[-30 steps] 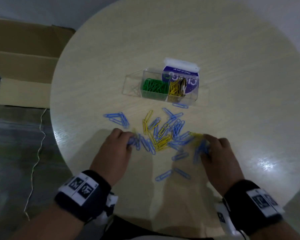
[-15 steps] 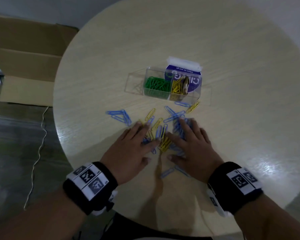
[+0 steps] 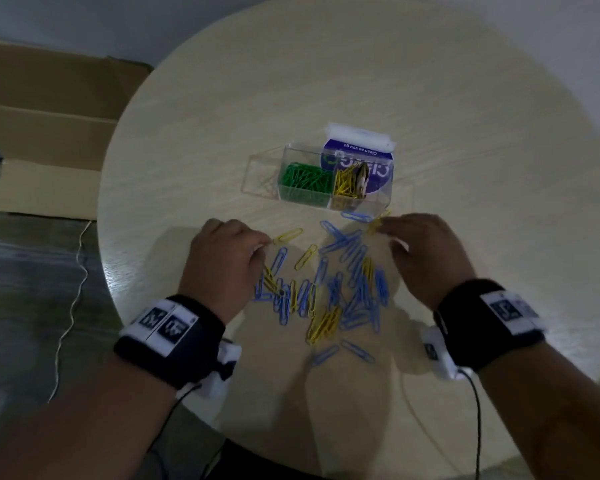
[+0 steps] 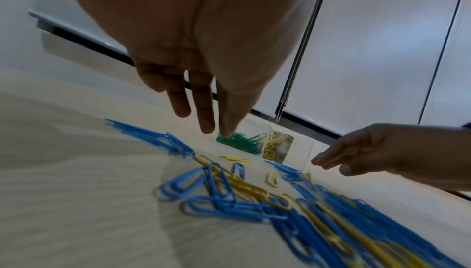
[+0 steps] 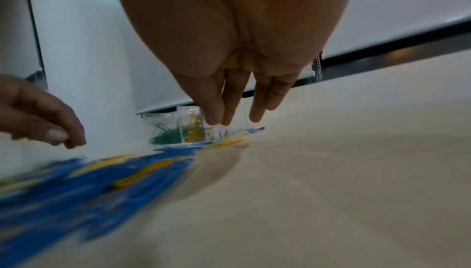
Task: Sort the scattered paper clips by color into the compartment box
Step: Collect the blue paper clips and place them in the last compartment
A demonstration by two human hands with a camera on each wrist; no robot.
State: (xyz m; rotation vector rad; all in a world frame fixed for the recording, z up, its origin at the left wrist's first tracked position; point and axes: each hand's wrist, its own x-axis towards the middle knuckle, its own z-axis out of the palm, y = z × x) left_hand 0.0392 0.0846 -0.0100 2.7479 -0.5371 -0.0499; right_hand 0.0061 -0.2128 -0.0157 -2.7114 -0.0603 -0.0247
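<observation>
A clear compartment box (image 3: 383, 199) stands mid-table, with green clips (image 3: 303, 183) in one cell, yellow clips (image 3: 347, 181) beside them and a bare cell (image 3: 260, 174) at its left end. Blue and yellow paper clips (image 3: 329, 292) lie scattered in front of it. My left hand (image 3: 262, 245) hovers at the pile's left, fingertips by a lone yellow clip (image 3: 288, 235); the left wrist view shows its fingers (image 4: 203, 111) straight and holding nothing. My right hand (image 3: 383, 225) reaches with straight fingers (image 5: 229, 99) to a yellow clip (image 3: 378, 221) just before the box.
A wipes pack (image 3: 359, 147) lies right behind the box. The round table's near edge (image 3: 243, 441) is close to my body. Flattened cardboard (image 3: 49, 150) and a thin cord (image 3: 71, 306) lie on the floor to the left.
Both hands lay flat together on the pile half a second ago. They have lifted and parted, the left going left, the right going forward and right toward the box. The clips lie more spread out.
</observation>
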